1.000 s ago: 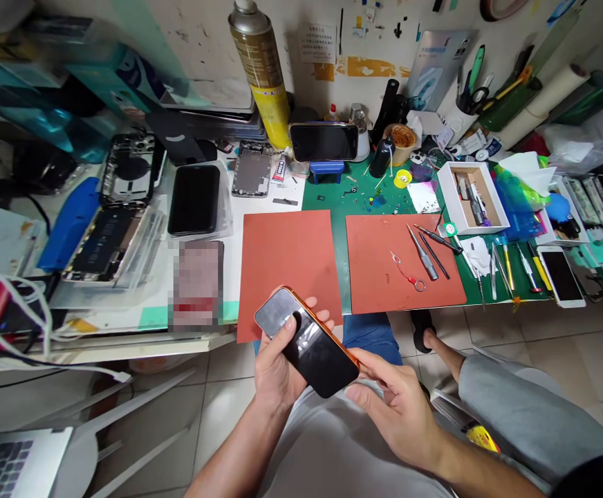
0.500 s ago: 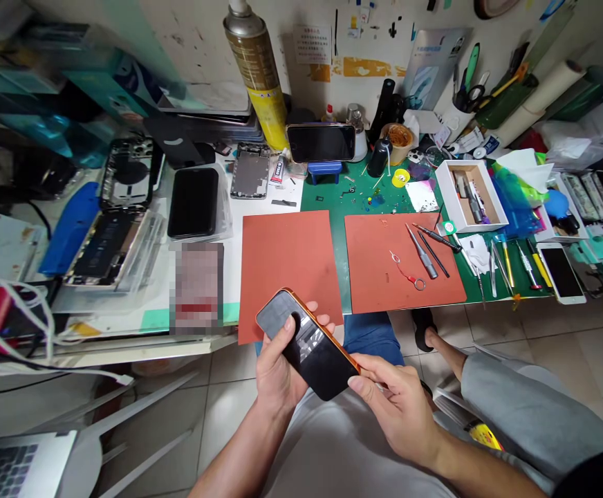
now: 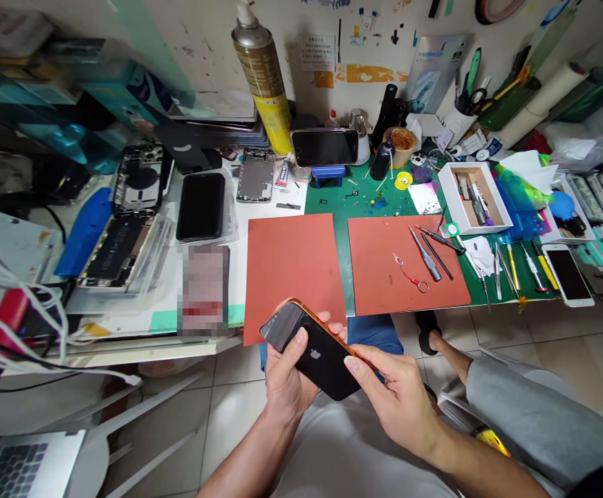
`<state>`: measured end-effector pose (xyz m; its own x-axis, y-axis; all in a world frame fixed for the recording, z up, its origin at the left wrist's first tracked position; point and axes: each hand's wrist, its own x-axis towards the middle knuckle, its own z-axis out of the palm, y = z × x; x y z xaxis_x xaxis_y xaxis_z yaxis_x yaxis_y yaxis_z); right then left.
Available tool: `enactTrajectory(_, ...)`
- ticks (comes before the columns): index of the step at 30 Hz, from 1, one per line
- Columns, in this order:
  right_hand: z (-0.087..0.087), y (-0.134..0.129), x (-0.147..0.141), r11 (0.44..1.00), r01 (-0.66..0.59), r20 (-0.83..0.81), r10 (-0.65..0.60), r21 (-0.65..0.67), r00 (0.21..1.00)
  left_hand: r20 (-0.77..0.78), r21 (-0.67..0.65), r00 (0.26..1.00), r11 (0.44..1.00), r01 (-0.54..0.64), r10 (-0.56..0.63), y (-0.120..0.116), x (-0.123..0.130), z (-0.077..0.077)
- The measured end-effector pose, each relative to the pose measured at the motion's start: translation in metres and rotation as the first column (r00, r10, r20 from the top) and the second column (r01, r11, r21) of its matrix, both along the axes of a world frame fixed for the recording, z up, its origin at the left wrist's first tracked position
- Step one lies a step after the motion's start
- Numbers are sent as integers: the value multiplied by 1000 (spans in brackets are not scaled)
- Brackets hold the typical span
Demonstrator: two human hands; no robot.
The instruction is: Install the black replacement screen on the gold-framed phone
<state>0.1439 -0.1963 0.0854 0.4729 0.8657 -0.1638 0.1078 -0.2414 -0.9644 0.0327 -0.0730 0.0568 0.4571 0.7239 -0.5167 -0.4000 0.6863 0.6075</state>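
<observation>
A smartphone (image 3: 327, 370) with an orange frame is held tilted in front of my lap, its dark screen facing up with a white apple logo near the middle. My left hand (image 3: 290, 377) is wrapped round it, thumb on the near edge of the screen and fingertips showing along the far side. At the phone's lower right end, my right hand (image 3: 402, 398) grips the corner between thumb and fingers. Past the phone lies a plain reddish-brown mat (image 3: 296, 263) on the bench.
A second mat (image 3: 368, 277) carries a red-handled ring tool (image 3: 410, 278) and screwdrivers (image 3: 426, 256). Opened phones (image 3: 119, 252) lie at left. A phone (image 3: 325, 147) rests on a blue stand below a spray can (image 3: 267, 90). Another person's leg (image 3: 530, 408) is at right.
The white apple logo has appeared on the phone's screen, which showed reflections before. The phone has tilted a little in my hands, and my left thumb sits slightly lower. The view has shifted slightly.
</observation>
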Motion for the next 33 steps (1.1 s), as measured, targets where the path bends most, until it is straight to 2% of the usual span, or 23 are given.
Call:
enactTrajectory(4, 0, -2, 0, 1000, 3, 13, -3, -5, 1000, 2, 4, 999, 999, 33, -33, 0, -1, -1)
enactTrajectory(9, -1, -2, 2, 1000, -7, 20, 7, -1, 1000, 2, -11, 1000, 1000, 10, -10, -2, -1, -2)
enactTrajectory(13, 2, 3, 7, 998, -62, 27, 61, 28, 998, 31, 46, 999, 999, -15, 14, -5, -1, -5)
enactTrajectory(17, 3, 8, 7, 999, -27, 36, 26, 37, 999, 19, 78, 1000, 997, 14, -15, -8, -3, -8)
enactTrajectory(26, 3, 7, 5, 1000, -13, 115, 13, -1, 993, -19, 56, 999, 997, 43, -42, -11, -4, -10)
enactTrajectory(33, 3, 7, 7, 1000, -28, 81, 27, 2, 996, -13, 38, 998, 997, 60, -60, -12, -9, -13)
